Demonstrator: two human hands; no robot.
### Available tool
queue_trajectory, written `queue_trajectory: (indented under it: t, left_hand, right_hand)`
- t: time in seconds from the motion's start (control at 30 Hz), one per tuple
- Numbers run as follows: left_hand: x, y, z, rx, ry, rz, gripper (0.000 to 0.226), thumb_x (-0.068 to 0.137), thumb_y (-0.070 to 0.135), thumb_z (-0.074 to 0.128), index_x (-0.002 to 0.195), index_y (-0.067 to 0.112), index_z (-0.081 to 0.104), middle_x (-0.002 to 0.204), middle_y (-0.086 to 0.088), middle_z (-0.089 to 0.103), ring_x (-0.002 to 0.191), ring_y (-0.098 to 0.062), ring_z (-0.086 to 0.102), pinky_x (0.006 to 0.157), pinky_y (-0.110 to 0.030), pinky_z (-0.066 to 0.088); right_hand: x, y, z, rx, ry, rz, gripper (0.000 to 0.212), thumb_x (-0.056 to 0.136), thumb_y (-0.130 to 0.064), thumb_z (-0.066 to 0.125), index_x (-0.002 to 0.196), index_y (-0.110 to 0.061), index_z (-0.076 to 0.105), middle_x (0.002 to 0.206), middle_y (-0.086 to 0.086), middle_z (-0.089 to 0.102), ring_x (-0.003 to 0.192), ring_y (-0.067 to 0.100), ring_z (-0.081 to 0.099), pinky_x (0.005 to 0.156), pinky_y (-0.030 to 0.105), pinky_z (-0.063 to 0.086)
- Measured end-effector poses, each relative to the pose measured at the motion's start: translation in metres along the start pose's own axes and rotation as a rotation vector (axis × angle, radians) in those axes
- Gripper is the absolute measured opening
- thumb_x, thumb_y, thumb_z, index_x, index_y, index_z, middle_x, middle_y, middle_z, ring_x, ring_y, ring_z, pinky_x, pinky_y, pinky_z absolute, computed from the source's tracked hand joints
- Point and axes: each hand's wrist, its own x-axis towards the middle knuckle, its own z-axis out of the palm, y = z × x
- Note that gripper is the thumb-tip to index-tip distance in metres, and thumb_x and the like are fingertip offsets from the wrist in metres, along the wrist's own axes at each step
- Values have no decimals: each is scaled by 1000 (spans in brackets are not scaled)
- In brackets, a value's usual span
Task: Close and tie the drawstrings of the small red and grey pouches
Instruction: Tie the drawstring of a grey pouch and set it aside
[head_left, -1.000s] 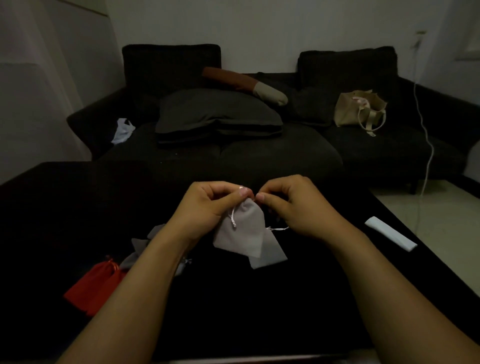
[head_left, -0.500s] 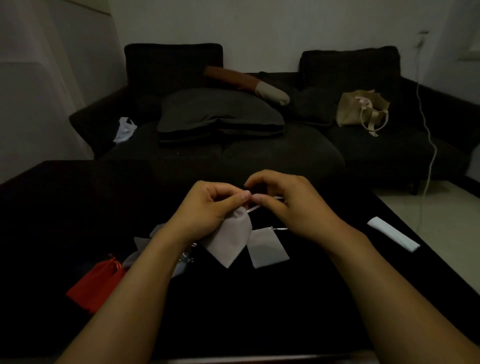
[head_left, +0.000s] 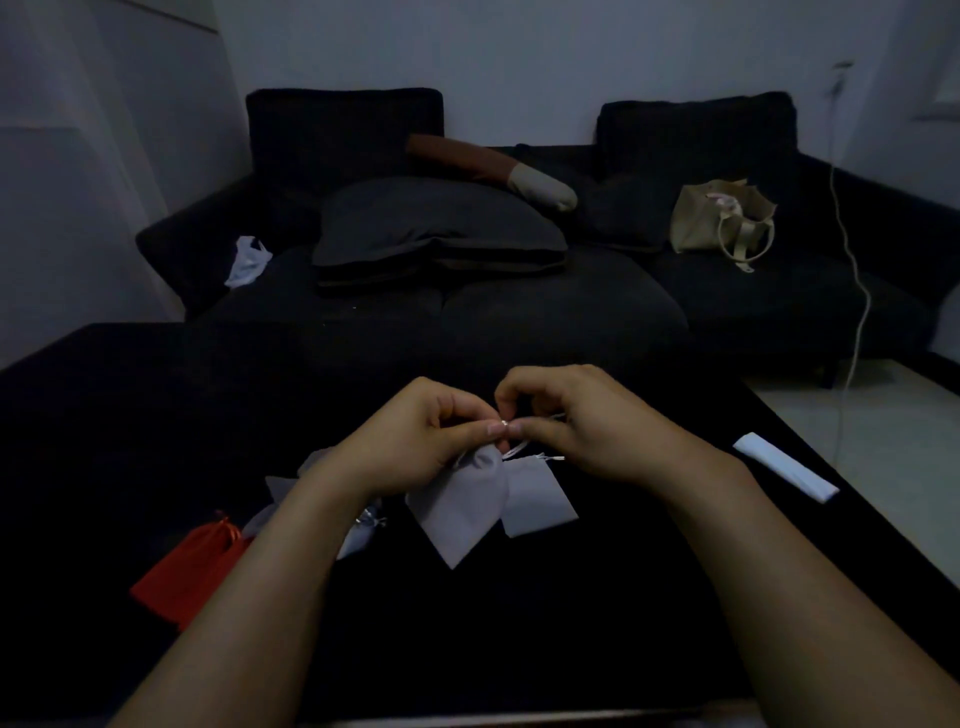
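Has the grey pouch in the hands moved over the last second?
Yes. The held grey fabric pouch has swung left, uncovering most of the flat grey pouch lying on the black table.

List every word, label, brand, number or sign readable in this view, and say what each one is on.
None can be read.
Grey pouch held by the left hand and right hand: plain fabric, no print.
Red pouch: no visible label.
Beige tote bag on the sofa: no legible marking; too dim to tell.
White flat object on the black table: blank as seen.
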Motion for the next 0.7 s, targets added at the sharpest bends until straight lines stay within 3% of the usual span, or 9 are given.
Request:
queue_trajectory:
  t: [0.13,0.2,0.27,0.37,0.43,0.53,0.6,0.7]
  left_hand:
    - [-2,4,-1,-180,22,-14,26,78,25,69,92,5,77,87,-12,76,81,-12,69,76,-21,54]
    - [-1,6,-1,-361,86,-24,22,73,21,70,86,6,77,82,-11,76,75,-12,70,68,-18,55]
    - [0,8,0,-506,146,-37,17,72,15,69,85,6,75,75,-7,75,66,-8,69,57,-14,50]
    - [0,9,1,-588,143,-86,14,75,13,67,84,11,76,77,-5,74,67,-8,69,53,-14,48]
    - [-1,9,1,-588,151,-115,13,72,13,69,81,16,78,79,-4,75,71,-9,70,55,-16,50]
    - [1,8,0,-623,230,-144,17,68,12,71,84,12,77,79,-4,75,72,-10,71,58,-17,53]
    - [2,7,-1,-621,274,-151,22,65,12,73,87,11,76,83,-4,76,77,-11,73,62,-17,54]
    - [4,6,2,-562,311,-118,27,63,11,77,91,13,76,82,-5,76,77,-12,73,64,-18,54]
  right_hand:
    - [-6,-4,-9,344,-106,31,13,97,-17,62,88,-25,59,61,-1,53,54,6,47,53,28,45]
    - [-9,-6,-12,515,-140,23,9,100,-12,56,92,-17,56,61,6,47,51,9,41,49,26,41]
    - [-10,-8,-13,638,-154,35,6,101,-10,53,95,-12,53,58,3,43,50,8,39,48,23,39]
    - [-9,-10,-12,710,-145,65,2,101,-12,52,99,-11,52,62,7,39,53,12,37,48,23,39]
    - [-9,-9,-13,718,-101,84,6,100,-11,53,105,-7,54,65,12,42,54,15,40,50,23,43]
    - [-11,-6,-19,632,-21,154,21,97,-7,58,118,-8,61,68,15,62,57,14,61,57,19,51]
    - [-13,-4,-24,512,-16,207,20,93,-8,63,112,-9,68,75,12,74,67,11,71,63,17,53]
    - [-12,-4,-26,254,17,224,6,88,-16,71,93,-16,75,77,3,77,76,10,74,75,27,59]
